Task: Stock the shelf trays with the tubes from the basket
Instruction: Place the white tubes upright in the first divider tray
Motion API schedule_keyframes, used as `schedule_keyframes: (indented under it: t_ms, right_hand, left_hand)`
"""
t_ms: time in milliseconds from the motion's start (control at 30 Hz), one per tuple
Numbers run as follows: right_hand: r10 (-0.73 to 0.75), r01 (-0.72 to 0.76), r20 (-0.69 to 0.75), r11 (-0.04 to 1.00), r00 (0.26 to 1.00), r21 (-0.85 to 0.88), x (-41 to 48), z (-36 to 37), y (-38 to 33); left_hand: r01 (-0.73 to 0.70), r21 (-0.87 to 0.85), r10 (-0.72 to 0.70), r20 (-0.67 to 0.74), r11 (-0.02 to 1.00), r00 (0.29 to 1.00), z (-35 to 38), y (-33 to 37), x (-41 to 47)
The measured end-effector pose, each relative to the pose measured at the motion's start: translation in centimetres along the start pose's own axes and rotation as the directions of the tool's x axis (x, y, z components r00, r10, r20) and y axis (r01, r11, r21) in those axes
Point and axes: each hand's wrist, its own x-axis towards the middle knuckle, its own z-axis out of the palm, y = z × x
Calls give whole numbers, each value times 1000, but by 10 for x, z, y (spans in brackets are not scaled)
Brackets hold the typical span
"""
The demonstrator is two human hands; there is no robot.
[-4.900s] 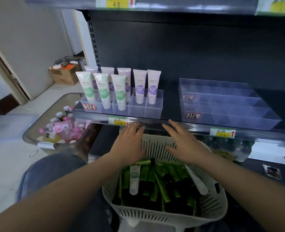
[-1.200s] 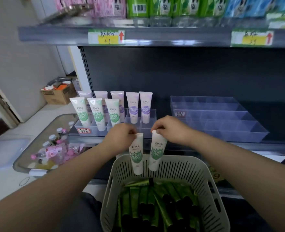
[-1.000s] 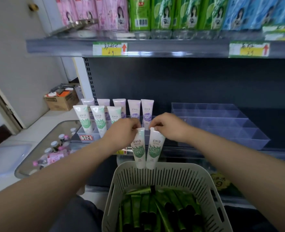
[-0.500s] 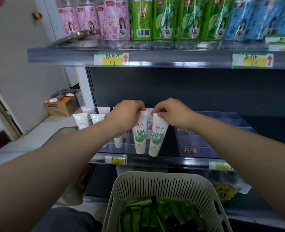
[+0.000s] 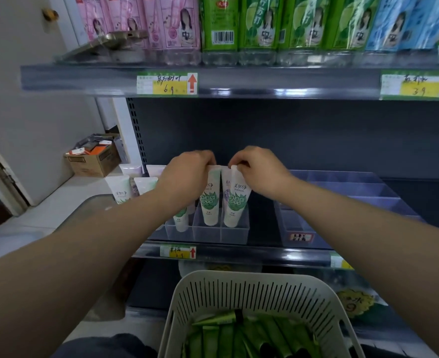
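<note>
**Left hand** (image 5: 184, 177): fingers curled, pinching the flat crimped top of the left tube (image 5: 209, 205), which is white with a green leaf print and held upright, cap end down.

**Right hand** (image 5: 259, 174): pinches the top of the right tube (image 5: 237, 202) in the same way (same print, same upright pose). The two tubes are side by side.

**Position:** both lower ends are inside the two rightmost front compartments of the left tray (image 5: 221, 235), clear plastic, on the middle shelf (image 5: 264, 257). Whether they rest on the tray floor cannot be told.

**Other white tubes** (image 5: 120, 189): upright in the same tray, partly hidden by the left forearm.

**Right tray** (image 5: 342, 197): clear, divided, beside the first tray on the same shelf.

**Basket** (image 5: 254, 293): pale slotted plastic, below the shelf edge, holding dark green tubes (image 5: 228, 337) lying down.

**Upper shelf** (image 5: 264, 81): a row of pink, green and blue bottles (image 5: 259, 21).
</note>
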Motion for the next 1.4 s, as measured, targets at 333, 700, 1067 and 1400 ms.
schedule_keyframes:
  t_ms: [333,700,1067,1400]
  right_hand:
    - [6,-4,56,999,998,-46,16,31,15]
    - [4,2,101,998,995,-57,29,56,25]
    - [-5,9,105,999,994,-41,17,60,20]
    - [19,7,158,986,987,-164,4,50,12]
  left_hand:
    - [6,23,-8,65,1000,998,29,-23,9]
    - [30,76,-38,106,997,994,50,-35,13]
    - [43,28,-46,118,999,992,49,-30,4]
    - [13,90,-33,224,996,974,36,-21,-3]
